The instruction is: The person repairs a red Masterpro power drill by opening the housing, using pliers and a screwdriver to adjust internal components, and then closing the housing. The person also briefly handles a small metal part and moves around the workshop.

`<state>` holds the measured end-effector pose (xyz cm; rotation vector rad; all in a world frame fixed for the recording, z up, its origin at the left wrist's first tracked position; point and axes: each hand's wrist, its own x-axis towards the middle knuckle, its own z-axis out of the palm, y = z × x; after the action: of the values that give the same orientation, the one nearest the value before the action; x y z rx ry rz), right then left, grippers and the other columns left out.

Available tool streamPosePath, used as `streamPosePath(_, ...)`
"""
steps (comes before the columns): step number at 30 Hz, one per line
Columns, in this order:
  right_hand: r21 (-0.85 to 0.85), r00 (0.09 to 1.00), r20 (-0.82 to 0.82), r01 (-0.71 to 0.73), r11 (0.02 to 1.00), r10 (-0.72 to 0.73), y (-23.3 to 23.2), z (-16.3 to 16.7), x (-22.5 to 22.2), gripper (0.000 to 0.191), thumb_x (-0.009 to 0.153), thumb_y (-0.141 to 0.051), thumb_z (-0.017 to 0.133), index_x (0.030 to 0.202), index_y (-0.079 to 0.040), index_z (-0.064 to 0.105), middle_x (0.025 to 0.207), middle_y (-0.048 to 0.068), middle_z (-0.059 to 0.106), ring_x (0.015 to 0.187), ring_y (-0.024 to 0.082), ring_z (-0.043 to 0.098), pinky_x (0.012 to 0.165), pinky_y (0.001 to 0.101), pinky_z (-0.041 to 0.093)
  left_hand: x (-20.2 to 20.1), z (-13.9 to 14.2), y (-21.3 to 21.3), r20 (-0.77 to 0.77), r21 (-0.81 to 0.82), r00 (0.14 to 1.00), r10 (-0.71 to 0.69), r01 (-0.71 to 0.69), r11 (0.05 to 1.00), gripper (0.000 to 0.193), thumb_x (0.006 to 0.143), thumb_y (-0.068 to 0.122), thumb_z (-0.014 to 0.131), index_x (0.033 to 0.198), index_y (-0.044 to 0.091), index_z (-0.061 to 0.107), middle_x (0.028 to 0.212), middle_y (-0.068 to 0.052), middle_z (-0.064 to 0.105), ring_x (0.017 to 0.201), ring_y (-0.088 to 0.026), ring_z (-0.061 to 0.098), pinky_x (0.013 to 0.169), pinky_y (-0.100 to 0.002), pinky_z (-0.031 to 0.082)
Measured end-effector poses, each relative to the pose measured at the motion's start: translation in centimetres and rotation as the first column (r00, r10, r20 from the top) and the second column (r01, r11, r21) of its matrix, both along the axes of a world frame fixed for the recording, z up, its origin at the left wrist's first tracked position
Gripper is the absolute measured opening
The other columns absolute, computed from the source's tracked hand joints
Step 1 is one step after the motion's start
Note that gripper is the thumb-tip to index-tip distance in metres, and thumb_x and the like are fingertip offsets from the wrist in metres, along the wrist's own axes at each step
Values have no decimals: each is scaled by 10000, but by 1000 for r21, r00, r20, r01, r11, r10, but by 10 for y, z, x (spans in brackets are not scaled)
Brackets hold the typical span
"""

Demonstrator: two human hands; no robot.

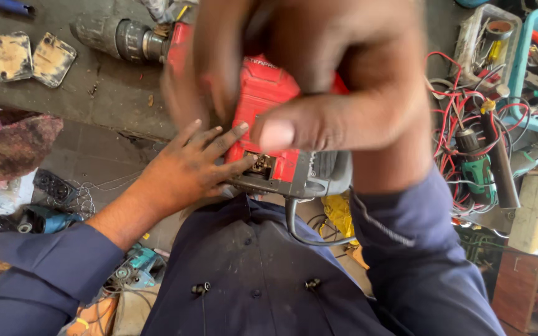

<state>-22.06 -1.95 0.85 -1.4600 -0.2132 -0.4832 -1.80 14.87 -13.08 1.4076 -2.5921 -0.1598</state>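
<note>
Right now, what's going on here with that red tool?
A person in a dark blue work shirt has a red power tool against their lap. The left hand rests flat on its rear end by the opened grey housing. The right hand, blurred and close to the camera, is above the tool; whether it grips anything is unclear. Tangled red wires and a green drill lie to the right.

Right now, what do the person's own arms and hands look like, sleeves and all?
Both hands are bare, no gloves. The left hand shows dark grime on its fingers. The right hand is motion-blurred, close to the camera. Both forearms are uncovered, with dark navy sleeves pushed up, matching the buttoned navy shirt.
</note>
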Motion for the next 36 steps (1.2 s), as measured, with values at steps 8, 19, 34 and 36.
streamPosePath(8, -130, 739, 74, 673, 728, -669, 60, -13, 36, 285, 1109, -143, 689, 940, 45, 559, 722, 44, 523, 583, 140, 445, 552, 262, 310, -2, 2, 3, 0, -51, 1000, 14, -14, 999, 742, 695, 444, 828, 1373, 308, 559, 1534, -129, 465, 1220, -333, 579, 1094, -594, 397)
streamPosePath(19, 223, 871, 354, -433, 873, 341, -5, -12, 23, 365, 1073, -328, 634, 854, -41, 581, 653, 5, 517, 530, 121, 458, 497, 254, 376, 18, 13, -17, -66, -86, 982, -176, 170, 982, 793, 623, 433, 844, 1363, 272, 611, 1540, -133, 414, 1434, -399, 355, 1191, -579, 270)
streamPosePath(34, 125, 869, 90, 475, 871, -487, 45, 16, 31, 499, 1093, -422, 579, 788, -30, 527, 604, 30, 477, 468, 116, 422, 458, 255, 350, 49, 5, -50, -197, -2, 906, -375, 382, 924, 662, 630, 481, 854, 1215, 253, 647, 1471, -162, 488, 1430, -375, 398, 1206, -602, 263)
streamPosePath(36, 250, 940, 338, -50, 967, -39, 33, 4, 25, 504, 1078, -411, 586, 747, -39, 510, 578, 22, 461, 446, 116, 412, 440, 262, 346, 50, 2, -51, -235, -10, 894, -382, 391, 920, 628, 658, 484, 853, 1205, 251, 651, 1457, -165, 497, 1437, -377, 397, 1212, -601, 275)
